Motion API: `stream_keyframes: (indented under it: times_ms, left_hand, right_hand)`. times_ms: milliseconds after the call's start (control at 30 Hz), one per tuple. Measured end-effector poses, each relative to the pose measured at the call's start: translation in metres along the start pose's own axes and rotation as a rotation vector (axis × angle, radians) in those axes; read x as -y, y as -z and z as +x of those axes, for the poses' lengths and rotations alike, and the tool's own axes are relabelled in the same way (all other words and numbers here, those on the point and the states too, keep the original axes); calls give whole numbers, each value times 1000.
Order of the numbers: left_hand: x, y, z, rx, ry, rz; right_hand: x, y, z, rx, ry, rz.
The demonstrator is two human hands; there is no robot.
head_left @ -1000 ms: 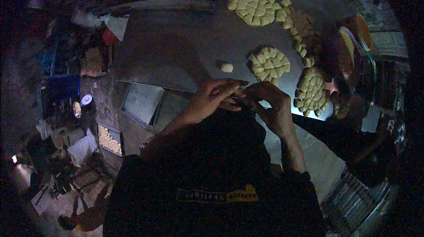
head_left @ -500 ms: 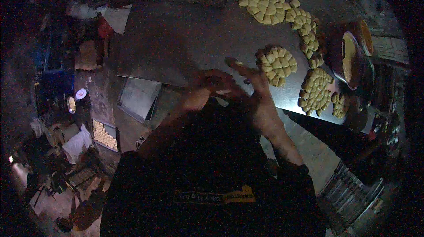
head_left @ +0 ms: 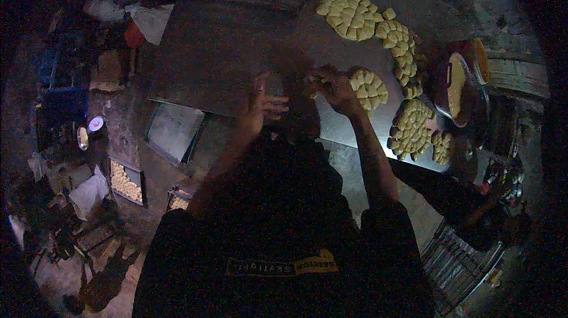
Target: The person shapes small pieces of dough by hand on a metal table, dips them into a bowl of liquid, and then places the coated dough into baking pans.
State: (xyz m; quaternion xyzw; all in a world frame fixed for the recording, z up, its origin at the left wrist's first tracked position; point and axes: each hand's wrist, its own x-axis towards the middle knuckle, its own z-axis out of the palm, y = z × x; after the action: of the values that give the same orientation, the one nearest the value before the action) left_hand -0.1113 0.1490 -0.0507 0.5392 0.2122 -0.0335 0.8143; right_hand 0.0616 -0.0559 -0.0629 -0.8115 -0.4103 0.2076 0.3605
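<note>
Your left hand (head_left: 263, 103) over the table (head_left: 207, 51), fingers parted. Your right hand (head_left: 338, 89): fingers bent, too dark to tell if grasping. Segmented dough round (head_left: 370, 88) on table, just beyond right hand.

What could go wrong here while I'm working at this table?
Your right hand is very close to the dough round, so a sideways move might knock pieces loose. The bigger dough pile sits near the table's near edge, so a bump could perhaps push some off. It's also dim around your hands, so a small slip might go unnoticed.
</note>
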Motion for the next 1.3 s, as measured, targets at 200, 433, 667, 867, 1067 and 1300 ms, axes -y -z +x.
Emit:
stream_keyframes:
  times_ms: [200, 433, 667, 867, 1067, 1300]
  left_hand:
    - [5, 38, 14, -137, -101, -71]
    - [35, 34, 11, -178, -399, 35]
    - [83, -16, 27, -360, -833, 1067]
    - [40, -153, 6, -206, -290, 793]
    - [103, -271, 24, -271, -629, 736]
    - [136, -284, 25, -336, -737, 849]
  right_hand:
    - [-15, -14, -1, 21, 139, -337]
    - [5, -9, -9, 84, 182, -339]
    - [11, 22, -30, 16, 151, -178]
    - [-27, 87, -133, -20, -105, -404]
    - [-53, 71, -159, -132, 124, -167]
    - [-97, 111, -240, -108, -290, 766]
